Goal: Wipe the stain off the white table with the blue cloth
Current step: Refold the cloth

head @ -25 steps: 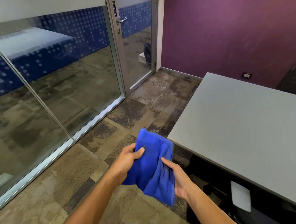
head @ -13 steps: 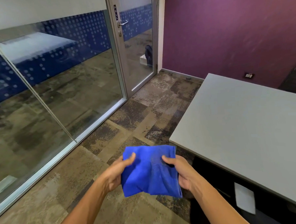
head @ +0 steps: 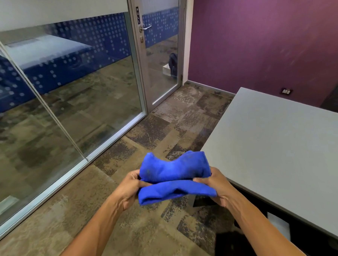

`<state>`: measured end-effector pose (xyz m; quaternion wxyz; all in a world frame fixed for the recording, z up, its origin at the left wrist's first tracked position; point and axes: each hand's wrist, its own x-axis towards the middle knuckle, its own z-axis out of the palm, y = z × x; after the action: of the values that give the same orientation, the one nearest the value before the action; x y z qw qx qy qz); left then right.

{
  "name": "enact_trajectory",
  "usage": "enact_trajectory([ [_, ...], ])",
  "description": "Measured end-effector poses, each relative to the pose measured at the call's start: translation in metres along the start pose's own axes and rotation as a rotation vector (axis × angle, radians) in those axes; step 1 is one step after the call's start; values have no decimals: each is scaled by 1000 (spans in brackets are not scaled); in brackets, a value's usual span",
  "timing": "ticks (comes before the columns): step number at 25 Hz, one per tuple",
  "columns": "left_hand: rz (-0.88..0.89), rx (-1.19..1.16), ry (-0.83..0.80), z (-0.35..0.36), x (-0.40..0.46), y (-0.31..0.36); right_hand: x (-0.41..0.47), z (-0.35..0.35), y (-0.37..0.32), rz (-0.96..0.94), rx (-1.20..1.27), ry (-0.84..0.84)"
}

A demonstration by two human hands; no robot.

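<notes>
Cloth [head: 174, 176] (blue, folded double) is hanging between your hands: left hand [head: 128, 190] and right hand [head: 218, 186] are pinching its ends, just off the white table [head: 283, 151]'s near corner.

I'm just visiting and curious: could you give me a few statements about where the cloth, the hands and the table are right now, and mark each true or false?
1. Both hands hold the blue cloth. True: left hand, right hand.
2. The cloth lies flat on the white table. False: it is held folded in the air, over the carpet beside the table's corner.
3. The glass door is shut. True.
4. A stain shows plainly on the table. False: none can be made out.
5. The wall behind the table is green. False: it is purple.
</notes>
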<state>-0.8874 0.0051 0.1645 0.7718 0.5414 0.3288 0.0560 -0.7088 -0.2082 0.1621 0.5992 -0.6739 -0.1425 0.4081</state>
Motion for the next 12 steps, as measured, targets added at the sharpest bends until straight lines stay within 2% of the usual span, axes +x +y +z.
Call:
enact_trajectory([
  [3, 134, -53, 7, 9, -4, 16, -2, 1, -15, -190, -23, 0],
  [6, 171, -22, -40, 9, -7, 25, 0, 3, -18, -280, 4, -5],
  [8, 204, 37, -44, 10, -8, 24, 4, 2, -19, -274, 68, 27],
  [12, 315, 192, -91, 14, -13, 26, 1, -3, -23, -125, 306, 21],
])
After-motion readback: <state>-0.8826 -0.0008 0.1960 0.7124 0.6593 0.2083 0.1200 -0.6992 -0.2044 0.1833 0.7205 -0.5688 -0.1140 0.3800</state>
